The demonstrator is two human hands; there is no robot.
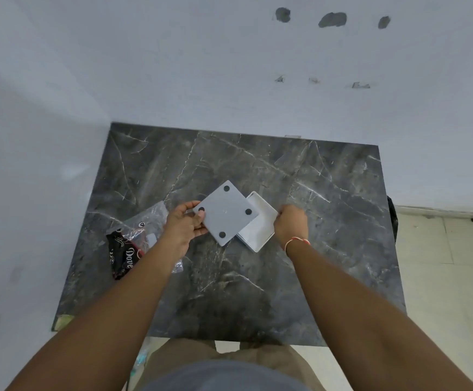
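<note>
1. Both forearms reach out from the near edge over the dark marbled surface (286, 277), and the work sits at its middle. The left hand (185, 224) is clamped on the left corner of a grey square slab (226, 213), with a finger lying next to one of its four black round feet. The slab is lifted feet-side up, and its right part overlaps a white box (260, 224).
2. The right hand (291, 222) has its fingers curled on the right corner of the white box and seems to pinch the rim. I cannot tell whether the box rests on the surface or is raised slightly.
3. First risk: the slab is held by one corner only, so its weight hangs away from the grip. I judge that it could pivot or slip and strike the box rim or the hard surface.
4. Second risk: if the slab goes into the box, the two squares are not turned quite alike. A corner could catch the rim and jam, or tip the light box, which is steadied at one point only.
5. A clear plastic bag (145, 221) lies to the left, partly under the left wrist, with a dark printed packet (122, 258) by it. A careless pull of that arm could sweep them toward the near-left edge.
6. A white wall (229, 66) bounds the far and left sides, and pale floor (441, 263) shows to the right.
</note>
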